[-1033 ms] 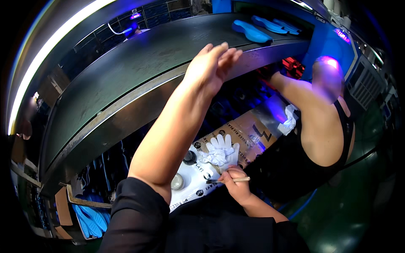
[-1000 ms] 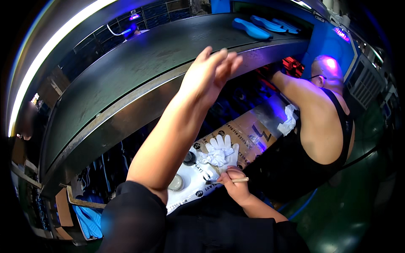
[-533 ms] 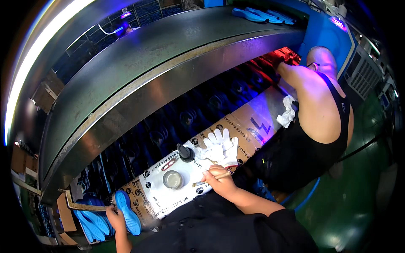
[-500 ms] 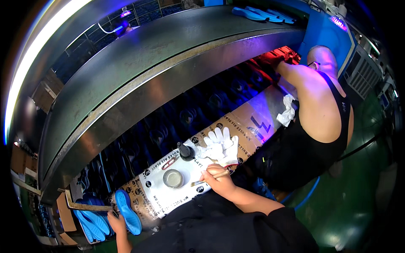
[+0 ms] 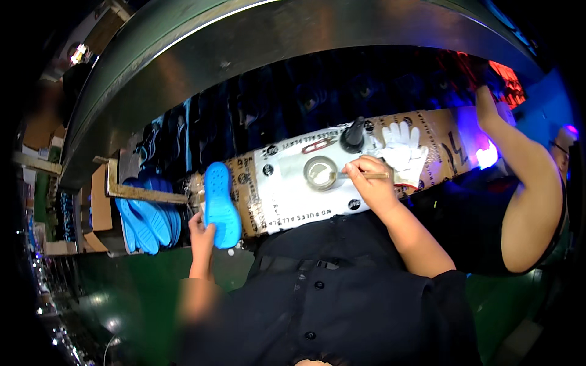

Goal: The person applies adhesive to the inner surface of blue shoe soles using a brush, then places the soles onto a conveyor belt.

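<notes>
My right hand (image 5: 373,189) is closed around a brush (image 5: 379,175) with a wooden handle. Its tip reaches over a round tin (image 5: 308,183) holding pale liquid, and I cannot tell if it touches the liquid. A blue shoe sole (image 5: 218,195) lies at the left end of the cardboard (image 5: 247,210), its far end pointing away from me. At its near left edge my left hand (image 5: 202,236) has bent fingers, with the thumb against the sole. A dark bottle with a pointed top (image 5: 352,137), a red clip-like tool (image 5: 318,146) and a white glove (image 5: 401,149) surround the tin.
More blue soles (image 5: 149,219) are stacked left, beside an angled metal bracket (image 5: 143,194) and a cardboard box (image 5: 99,201). Dark shoe parts (image 5: 244,110) line the space under the curved metal ledge (image 5: 262,39). A co-worker's bare arm (image 5: 528,165) extends in at right.
The view has swung, shifting the whole scene. My right hand has brought the brush from beside the tin to over its rim. My left hand remains at the blue sole's left side.
</notes>
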`<state>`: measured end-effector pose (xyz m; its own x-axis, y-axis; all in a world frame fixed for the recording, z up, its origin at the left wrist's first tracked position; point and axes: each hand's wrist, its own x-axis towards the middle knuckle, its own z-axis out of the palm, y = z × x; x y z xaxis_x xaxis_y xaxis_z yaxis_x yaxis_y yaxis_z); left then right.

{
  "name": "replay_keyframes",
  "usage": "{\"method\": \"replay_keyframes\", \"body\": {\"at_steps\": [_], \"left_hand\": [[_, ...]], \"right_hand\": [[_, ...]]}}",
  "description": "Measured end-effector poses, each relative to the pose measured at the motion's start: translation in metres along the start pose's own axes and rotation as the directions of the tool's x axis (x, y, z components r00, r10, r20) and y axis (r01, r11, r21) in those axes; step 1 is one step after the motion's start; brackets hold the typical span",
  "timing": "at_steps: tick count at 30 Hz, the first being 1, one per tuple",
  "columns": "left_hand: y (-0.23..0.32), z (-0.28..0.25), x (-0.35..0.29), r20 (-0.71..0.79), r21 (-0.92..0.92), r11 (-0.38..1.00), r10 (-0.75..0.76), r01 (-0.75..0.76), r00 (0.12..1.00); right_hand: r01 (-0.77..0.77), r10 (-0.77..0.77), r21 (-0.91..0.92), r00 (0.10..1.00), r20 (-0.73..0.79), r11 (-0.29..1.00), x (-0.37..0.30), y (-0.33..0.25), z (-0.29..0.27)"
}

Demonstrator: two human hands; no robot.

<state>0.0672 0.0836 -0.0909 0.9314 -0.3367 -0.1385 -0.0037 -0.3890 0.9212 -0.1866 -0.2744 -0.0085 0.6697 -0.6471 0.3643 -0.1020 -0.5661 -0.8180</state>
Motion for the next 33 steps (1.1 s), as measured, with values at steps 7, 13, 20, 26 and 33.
{"method": "replay_keyframes", "body": {"at_steps": [7, 13, 20, 26, 33], "left_hand": [[0.022, 0.027, -0.028, 0.461, -0.525, 0.583, -0.418, 0.620, 0.783], [0.021, 0.014, -0.020, 0.575, -0.553, 0.447, -0.406, 0.703, 0.710], [0.080, 0.047, -0.039, 0.442, -0.542, 0.675, -0.277, 0.500, 0.853], [0.110, 0.084, -0.055, 0.094, -0.355, 0.921, 0.207, -0.161, 0.974], [0.153, 0.121, -0.063, 0.109, -0.321, 0.857, 0.456, -0.403, 0.883]], "right_hand": [[0.142, -0.133, -0.102, 0.987, 0.090, 0.985, 0.008, 0.019, 0.034], [0.004, -0.002, -0.030, 0.998, 0.058, 1.000, 0.014, -0.007, 0.019], [0.024, -0.019, -0.040, 0.993, 0.116, 0.999, 0.004, 0.005, 0.019], [-0.348, 0.376, 0.372, 0.927, -0.002, 0.861, 0.000, -0.021, 0.002], [-0.016, 0.002, 0.353, 0.999, 0.040, 0.935, -0.003, -0.068, -0.016]]}}
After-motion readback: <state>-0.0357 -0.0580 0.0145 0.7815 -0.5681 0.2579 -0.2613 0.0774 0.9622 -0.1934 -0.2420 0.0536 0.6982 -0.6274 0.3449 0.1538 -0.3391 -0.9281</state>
